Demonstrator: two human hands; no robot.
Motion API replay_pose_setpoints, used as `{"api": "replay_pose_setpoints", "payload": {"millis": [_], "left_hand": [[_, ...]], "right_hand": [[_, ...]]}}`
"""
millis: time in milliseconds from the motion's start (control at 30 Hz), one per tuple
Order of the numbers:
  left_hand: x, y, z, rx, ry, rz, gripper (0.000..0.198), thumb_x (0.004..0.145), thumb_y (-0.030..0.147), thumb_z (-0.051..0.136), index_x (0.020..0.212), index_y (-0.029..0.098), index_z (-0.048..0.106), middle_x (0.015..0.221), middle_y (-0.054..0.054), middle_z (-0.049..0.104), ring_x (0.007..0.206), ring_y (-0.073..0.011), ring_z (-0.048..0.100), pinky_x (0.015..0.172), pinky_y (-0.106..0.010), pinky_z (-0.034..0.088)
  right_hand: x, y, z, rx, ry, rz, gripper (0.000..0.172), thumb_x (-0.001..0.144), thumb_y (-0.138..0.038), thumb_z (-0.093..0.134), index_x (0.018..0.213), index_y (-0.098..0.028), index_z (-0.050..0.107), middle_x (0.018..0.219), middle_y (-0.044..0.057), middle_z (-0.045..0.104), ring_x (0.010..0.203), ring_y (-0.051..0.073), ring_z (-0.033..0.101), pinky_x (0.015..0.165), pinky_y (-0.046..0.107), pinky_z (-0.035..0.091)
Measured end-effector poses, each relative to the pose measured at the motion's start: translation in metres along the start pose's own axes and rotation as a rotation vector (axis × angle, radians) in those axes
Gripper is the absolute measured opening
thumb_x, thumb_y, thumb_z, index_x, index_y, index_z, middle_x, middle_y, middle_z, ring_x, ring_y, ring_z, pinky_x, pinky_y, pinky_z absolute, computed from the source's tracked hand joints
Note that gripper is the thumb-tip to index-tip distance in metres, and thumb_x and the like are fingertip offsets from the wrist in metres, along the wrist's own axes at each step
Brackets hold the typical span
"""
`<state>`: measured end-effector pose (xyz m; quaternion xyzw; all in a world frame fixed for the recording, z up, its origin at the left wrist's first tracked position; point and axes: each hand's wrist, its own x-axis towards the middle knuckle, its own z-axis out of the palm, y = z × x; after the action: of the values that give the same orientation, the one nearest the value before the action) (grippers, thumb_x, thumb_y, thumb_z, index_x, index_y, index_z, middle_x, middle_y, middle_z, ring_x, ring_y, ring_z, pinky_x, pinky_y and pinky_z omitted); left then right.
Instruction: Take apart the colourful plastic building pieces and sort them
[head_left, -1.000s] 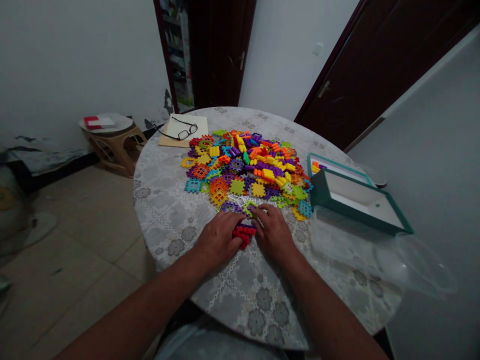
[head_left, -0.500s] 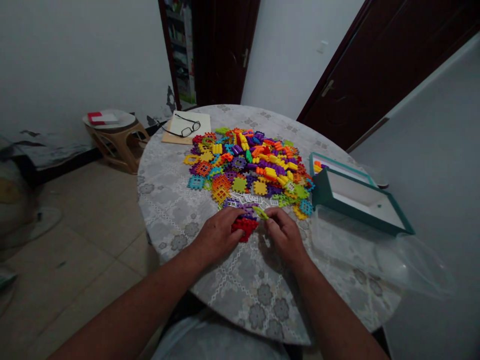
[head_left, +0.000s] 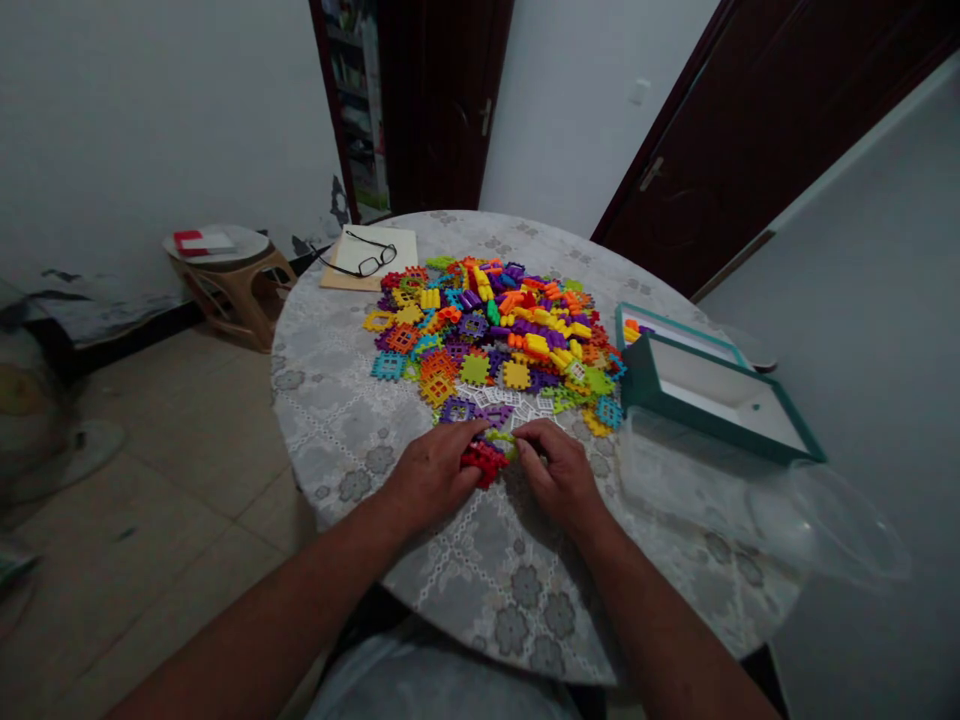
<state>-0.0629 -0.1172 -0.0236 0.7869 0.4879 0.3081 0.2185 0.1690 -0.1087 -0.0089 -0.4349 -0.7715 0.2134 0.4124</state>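
Head view: left hand (head_left: 435,468) gripping red block (head_left: 486,463), near side of bench (head_left: 442,590), before the heap of plastic pieces (head_left: 474,370). Block's visible long axis roughly crosswise; bright, knobbly, toothed. Right hand (head_left: 559,472), finger and thumb narrowed, at right end of lime-green piece (head_left: 501,436), slim, also crosswise, by block's far edge.
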Motion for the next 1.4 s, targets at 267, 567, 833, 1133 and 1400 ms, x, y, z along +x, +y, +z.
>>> {"api": "replay_pose_setpoints", "payload": {"millis": [267, 567, 833, 1133, 1400], "left_hand": [[0.0, 0.004, -0.004, 0.074, -0.01, -0.044, 0.062, 0.086, 0.013, 0.069, 0.146, 0.025, 0.068, 0.129, -0.01, 0.08, 0.117, -0.0301, 0.075, 0.107, -0.048, 0.061], [0.001, 0.0, 0.002, -0.002, 0.005, -0.007, 0.062, 0.088, 0.01, 0.064, 0.149, 0.022, 0.064, 0.143, -0.01, 0.075, 0.132, -0.0285, 0.072, 0.117, -0.047, 0.056], [0.002, 0.003, 0.0, -0.071, 0.028, 0.006, 0.063, 0.089, 0.01, 0.066, 0.15, 0.025, 0.062, 0.143, -0.01, 0.073, 0.132, -0.0282, 0.07, 0.118, -0.05, 0.055], [0.004, 0.005, -0.006, -0.086, -0.001, -0.031, 0.058, 0.09, 0.016, 0.069, 0.147, 0.025, 0.065, 0.138, -0.009, 0.076, 0.125, -0.0286, 0.072, 0.114, -0.048, 0.057], [0.002, -0.002, 0.0, -0.088, 0.008, -0.028, 0.058, 0.088, 0.01, 0.067, 0.144, 0.025, 0.067, 0.138, -0.009, 0.077, 0.127, -0.0282, 0.073, 0.115, -0.05, 0.057]], "right_hand": [[0.001, -0.006, 0.001, -0.035, -0.013, -0.137, 0.013, 0.107, -0.023, 0.059, 0.111, -0.025, 0.071, 0.1, 0.007, 0.073, 0.095, 0.021, 0.07, 0.084, 0.036, 0.058], [0.001, -0.011, 0.003, 0.026, -0.043, -0.089, 0.012, 0.105, -0.021, 0.063, 0.111, -0.024, 0.073, 0.103, 0.006, 0.074, 0.095, 0.021, 0.071, 0.085, 0.034, 0.058], [-0.001, -0.005, 0.003, 0.067, -0.042, 0.028, 0.015, 0.108, -0.028, 0.06, 0.113, -0.026, 0.074, 0.108, 0.006, 0.076, 0.101, 0.022, 0.072, 0.092, 0.036, 0.058], [-0.004, 0.012, 0.003, 0.125, -0.076, 0.231, 0.025, 0.103, -0.028, 0.06, 0.124, -0.025, 0.074, 0.113, 0.005, 0.079, 0.103, 0.022, 0.074, 0.091, 0.035, 0.058], [-0.004, 0.015, -0.003, 0.06, -0.065, 0.276, 0.011, 0.094, -0.024, 0.062, 0.099, -0.023, 0.073, 0.087, -0.001, 0.072, 0.079, 0.018, 0.066, 0.071, 0.028, 0.049]]}}
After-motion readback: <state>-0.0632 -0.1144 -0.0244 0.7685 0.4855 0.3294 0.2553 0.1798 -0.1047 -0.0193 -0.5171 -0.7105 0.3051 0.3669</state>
